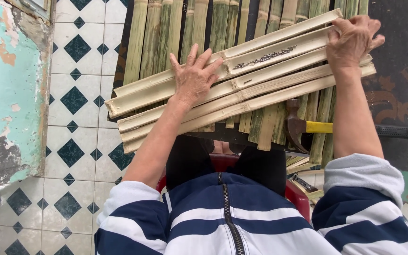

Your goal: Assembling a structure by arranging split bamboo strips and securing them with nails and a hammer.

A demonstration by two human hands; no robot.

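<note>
Several pale split bamboo slats (260, 89) lie crosswise, slanting up to the right, over a row of green bamboo strips (166, 38). My left hand (193, 75) rests flat on the slats near their left half, fingers spread. At the right end of the slats, my right hand (350, 40) curls over their tips. A small pile of dark nails (265, 57) lies in the hollow of one upper slat, between both hands.
A claw hammer (308, 126) with a yellow and black handle lies on the green strips below my right forearm. A dark board (397, 80) lies under everything. A red stool edge (298, 196) shows at my lap. Tiled floor (79, 127) and a peeling teal wall (5, 94) are at the left.
</note>
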